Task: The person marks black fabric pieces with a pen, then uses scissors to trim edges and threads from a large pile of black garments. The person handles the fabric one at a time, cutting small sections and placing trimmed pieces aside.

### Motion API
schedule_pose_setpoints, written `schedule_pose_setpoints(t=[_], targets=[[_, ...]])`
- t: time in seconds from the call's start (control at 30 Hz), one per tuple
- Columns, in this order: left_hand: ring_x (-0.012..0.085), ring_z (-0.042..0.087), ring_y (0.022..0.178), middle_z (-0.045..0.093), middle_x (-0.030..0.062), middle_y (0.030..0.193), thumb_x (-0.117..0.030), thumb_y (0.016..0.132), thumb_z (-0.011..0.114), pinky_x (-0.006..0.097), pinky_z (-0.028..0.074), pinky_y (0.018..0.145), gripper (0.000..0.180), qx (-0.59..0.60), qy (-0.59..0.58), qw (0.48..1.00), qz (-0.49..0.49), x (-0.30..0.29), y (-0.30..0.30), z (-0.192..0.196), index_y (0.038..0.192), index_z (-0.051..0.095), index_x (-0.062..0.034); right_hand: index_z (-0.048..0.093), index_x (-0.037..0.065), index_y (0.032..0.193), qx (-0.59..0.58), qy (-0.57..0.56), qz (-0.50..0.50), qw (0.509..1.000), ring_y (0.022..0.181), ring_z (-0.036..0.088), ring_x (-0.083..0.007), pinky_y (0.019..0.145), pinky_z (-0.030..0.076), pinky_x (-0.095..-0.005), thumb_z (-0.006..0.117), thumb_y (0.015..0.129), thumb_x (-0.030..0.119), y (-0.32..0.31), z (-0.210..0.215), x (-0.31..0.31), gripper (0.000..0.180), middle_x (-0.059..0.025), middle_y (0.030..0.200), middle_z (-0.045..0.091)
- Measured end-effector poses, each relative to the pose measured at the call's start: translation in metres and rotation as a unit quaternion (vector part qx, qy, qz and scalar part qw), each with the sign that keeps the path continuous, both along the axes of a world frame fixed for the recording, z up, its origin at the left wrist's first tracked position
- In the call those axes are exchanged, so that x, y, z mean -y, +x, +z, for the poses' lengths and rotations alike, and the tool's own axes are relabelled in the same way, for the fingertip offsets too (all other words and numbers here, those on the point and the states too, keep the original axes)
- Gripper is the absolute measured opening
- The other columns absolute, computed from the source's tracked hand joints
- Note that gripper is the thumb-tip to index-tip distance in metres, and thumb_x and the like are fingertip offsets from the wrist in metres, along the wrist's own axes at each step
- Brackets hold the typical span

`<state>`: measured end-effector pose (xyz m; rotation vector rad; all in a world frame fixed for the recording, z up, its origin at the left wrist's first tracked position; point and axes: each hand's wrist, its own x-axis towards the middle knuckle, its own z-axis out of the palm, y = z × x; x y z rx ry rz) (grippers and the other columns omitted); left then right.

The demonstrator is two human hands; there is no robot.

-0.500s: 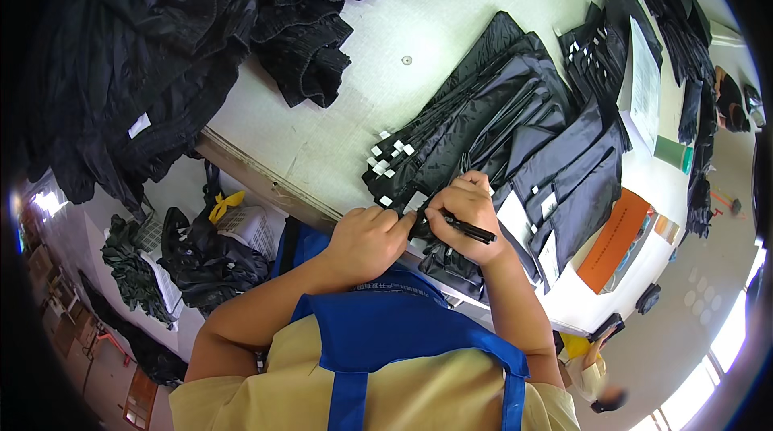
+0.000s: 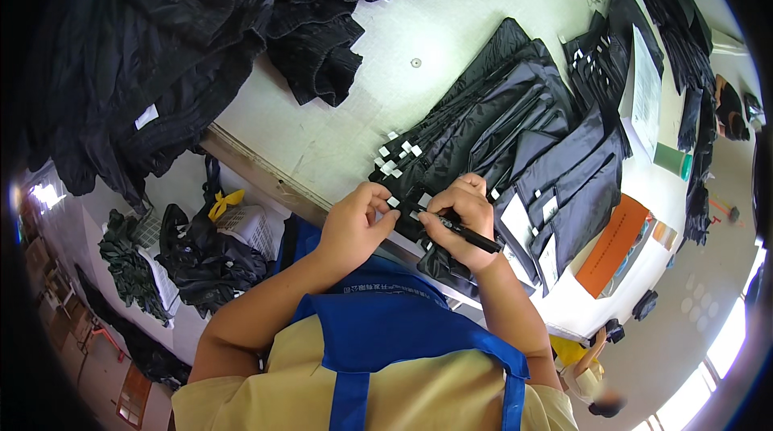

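My right hand (image 2: 463,213) is closed around a black marker pen (image 2: 471,238), which slants across the palm with its tip end toward a white label (image 2: 423,200). Opposite it, my left hand (image 2: 358,220) has its fingers curled, thumb and index finger at another small white label (image 2: 393,201). Both labels lie against a stack of black garment pieces (image 2: 483,121) at the table's near edge. More white tags (image 2: 390,167) stick out along the stack's left end. What the pen tip touches is too small to tell.
Black ribbed garments (image 2: 201,44) heap at the table's (image 2: 322,141) far left. Papers (image 2: 642,93), an orange card (image 2: 609,246) and a green roll (image 2: 675,159) lie right. Baskets (image 2: 245,230) with black fabric stand below left. Another person (image 2: 586,379) is at lower right.
My left hand has drawn back slightly left from the pen, its thumb and index finger now at a white label. My right hand still holds the marker, which has tilted a little.
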<state>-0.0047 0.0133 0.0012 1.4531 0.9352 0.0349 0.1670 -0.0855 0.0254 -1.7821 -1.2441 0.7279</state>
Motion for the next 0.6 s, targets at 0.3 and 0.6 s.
schedule_pose_setpoints(t=[0.3,0.6], targets=[[0.0057,0.057,0.061,0.065,0.0059,0.072,-0.005,0.085,0.063,0.022,0.046,0.055,0.010,0.028,-0.074,0.995,0.058,0.002,-0.003,-0.018,0.091,0.063,0.0019,0.060,0.010,0.069,0.035,-0.013,0.033,0.999,0.067,0.051,-0.0179,0.080,0.032,-0.0322,0.077,0.063,0.007,-0.005,0.004,-0.008,0.018,-0.0005,0.067,0.056],[0.0093,0.059,0.059,0.065,0.0071,0.071,-0.007,0.085,0.063,0.023,0.047,0.055,0.008,0.018,-0.033,0.999,0.029,-0.002,0.001,0.001,0.088,0.062,0.0009,0.061,0.008,0.081,0.023,0.007,-0.006,1.000,0.070,0.058,-0.0203,0.080,0.038,-0.0345,0.075,0.068,0.008,-0.003,-0.002,-0.005,0.019,-0.0030,0.075,0.063]])
